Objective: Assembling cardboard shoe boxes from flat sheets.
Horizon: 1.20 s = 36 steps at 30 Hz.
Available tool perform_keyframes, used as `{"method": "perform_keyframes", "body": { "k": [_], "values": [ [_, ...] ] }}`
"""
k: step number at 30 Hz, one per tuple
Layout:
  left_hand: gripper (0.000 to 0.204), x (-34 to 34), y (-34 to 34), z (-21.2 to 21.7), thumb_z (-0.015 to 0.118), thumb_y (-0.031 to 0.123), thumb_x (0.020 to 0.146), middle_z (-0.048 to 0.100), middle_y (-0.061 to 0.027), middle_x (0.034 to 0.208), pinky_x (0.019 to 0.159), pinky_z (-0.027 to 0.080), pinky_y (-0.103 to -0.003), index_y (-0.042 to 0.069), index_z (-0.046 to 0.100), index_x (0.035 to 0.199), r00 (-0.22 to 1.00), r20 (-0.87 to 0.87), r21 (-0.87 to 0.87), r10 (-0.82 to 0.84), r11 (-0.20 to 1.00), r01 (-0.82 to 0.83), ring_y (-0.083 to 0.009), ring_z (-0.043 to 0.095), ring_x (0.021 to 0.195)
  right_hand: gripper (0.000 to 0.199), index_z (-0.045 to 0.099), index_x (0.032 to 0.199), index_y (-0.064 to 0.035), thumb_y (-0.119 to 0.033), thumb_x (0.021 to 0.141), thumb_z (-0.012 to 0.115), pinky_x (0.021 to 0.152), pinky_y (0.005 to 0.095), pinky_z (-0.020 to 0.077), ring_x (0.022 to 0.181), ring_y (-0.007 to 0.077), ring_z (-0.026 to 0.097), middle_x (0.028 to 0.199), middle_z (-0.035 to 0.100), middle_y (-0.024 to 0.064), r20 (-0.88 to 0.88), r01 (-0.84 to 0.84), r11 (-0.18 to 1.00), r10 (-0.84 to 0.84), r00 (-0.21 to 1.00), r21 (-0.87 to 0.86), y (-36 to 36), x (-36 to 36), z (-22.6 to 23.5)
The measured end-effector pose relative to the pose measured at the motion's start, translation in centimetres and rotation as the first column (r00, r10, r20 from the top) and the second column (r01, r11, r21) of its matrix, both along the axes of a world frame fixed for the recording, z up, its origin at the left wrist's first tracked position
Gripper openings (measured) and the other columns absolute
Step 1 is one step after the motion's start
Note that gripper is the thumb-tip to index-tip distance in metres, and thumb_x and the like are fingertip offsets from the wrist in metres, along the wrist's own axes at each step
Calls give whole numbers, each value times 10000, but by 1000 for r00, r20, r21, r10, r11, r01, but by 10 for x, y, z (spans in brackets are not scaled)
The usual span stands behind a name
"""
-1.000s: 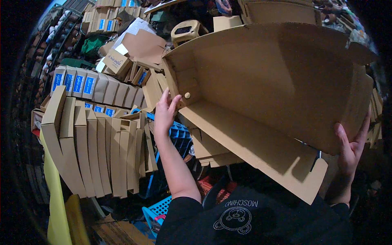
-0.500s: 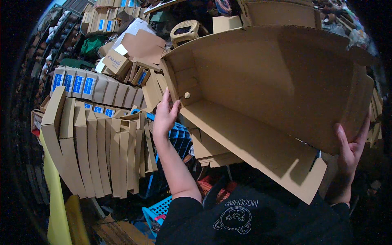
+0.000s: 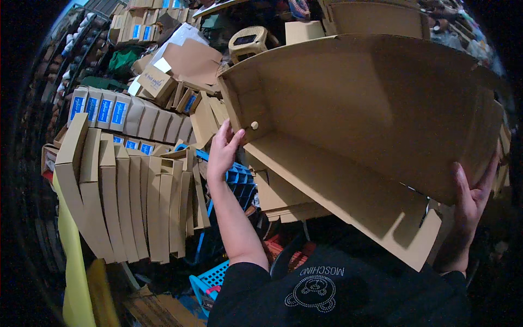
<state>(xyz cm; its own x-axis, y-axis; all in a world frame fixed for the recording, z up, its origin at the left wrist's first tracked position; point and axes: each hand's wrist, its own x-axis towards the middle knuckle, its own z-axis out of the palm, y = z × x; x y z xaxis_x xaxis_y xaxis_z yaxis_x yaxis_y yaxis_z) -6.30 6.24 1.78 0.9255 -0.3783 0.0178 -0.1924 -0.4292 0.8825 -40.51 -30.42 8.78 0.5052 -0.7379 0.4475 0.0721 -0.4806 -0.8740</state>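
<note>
A large brown cardboard box [image 3: 348, 103], partly folded, is held up in front of me, its inside facing me. My left hand [image 3: 222, 151] grips its left end wall, thumb near a small round hole. At the other end, my right hand [image 3: 473, 193] clasps the right side, thumb on the inner face and fingers partly hidden behind the board. A long lower panel slants down to the right and ends in a free flap with a slit beside it.
To the left stands a row of folded cardboard boxes [image 3: 125, 201], with blue-labelled boxes [image 3: 111, 111] behind. Below the held box are a blue plastic crate [image 3: 239, 177] and a light blue basket [image 3: 210, 280]. A beige plastic stool [image 3: 248, 43] sits at the back.
The cardboard box has shifted slightly to the right and tilted a little. Both hands have moved with it, keeping their hold.
</note>
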Motion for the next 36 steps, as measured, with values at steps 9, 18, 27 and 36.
{"method": "perform_keyframes", "body": {
  "k": [9,18,27,36],
  "values": [
    [359,4,-8,-7,641,149,979,698,-97,1002,813,508,-285,-61,580,1264,980,185,78,74,993,-90,-130,642,900,835,174,1581,11,-34,909,668,1179,367,272,1447,249,333,1597,297,176,-36,-57,996,55,998,-75,-4,-6,-5],
    [326,7,-28,21,633,183,981,708,-121,1033,792,506,-339,-29,571,1219,949,317,46,8,999,-24,-161,645,907,808,200,1579,-4,-2,910,653,1171,371,286,1431,251,361,1581,333,166,39,-31,999,30,999,15,-9,-9,-12],
    [315,51,-43,23,542,228,1024,675,-269,999,779,499,-445,-32,531,1200,717,690,-16,92,994,-112,-450,652,961,792,230,1571,-12,24,896,643,1166,380,289,1412,254,383,1556,370,160,21,-60,998,61,998,-24,-6,-5,-7],
    [306,53,-30,28,527,194,1011,641,-308,971,766,494,-458,-60,532,1182,794,605,68,50,991,-115,-488,623,912,808,239,1568,-13,22,874,650,1172,377,270,1417,253,369,1556,363,165,-8,-94,986,93,996,-141,-10,-6,-2]
  ]
}}
